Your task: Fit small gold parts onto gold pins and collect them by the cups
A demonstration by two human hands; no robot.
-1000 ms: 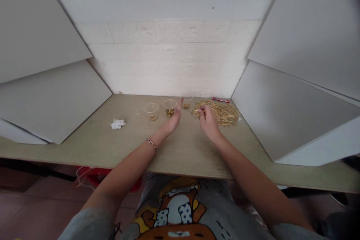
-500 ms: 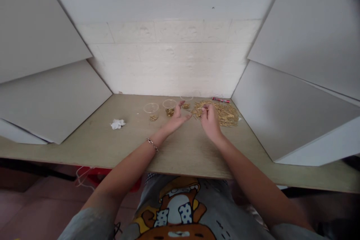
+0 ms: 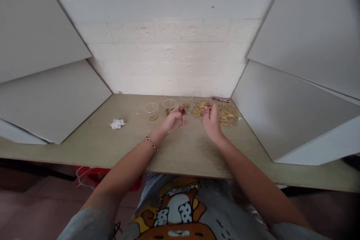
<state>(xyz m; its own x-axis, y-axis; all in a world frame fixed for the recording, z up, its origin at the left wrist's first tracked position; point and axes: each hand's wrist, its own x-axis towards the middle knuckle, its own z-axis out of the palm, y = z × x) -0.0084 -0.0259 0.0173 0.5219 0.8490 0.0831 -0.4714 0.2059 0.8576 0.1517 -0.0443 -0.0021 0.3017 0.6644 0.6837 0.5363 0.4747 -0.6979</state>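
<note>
Right hand point(image 3: 212, 117): thumb and forefinger pressed together at the wide heap of thin gold metal rods point(image 3: 228, 114); whether a rod sits between them, cannot tell. Heap lies loose on the greenish-brown wooden table point(image 3: 182, 153), right of centre. Left hand point(image 3: 173, 120): fingers loosely curled, thumb apart, partly covering a round clear plastic cup point(image 3: 169, 103) with gold pieces. Second clear cup point(image 3: 151, 108) to its left, small gold pieces too. Red pen-like tube point(image 3: 221, 99) behind heap; pale markings on it, too small to read.
</note>
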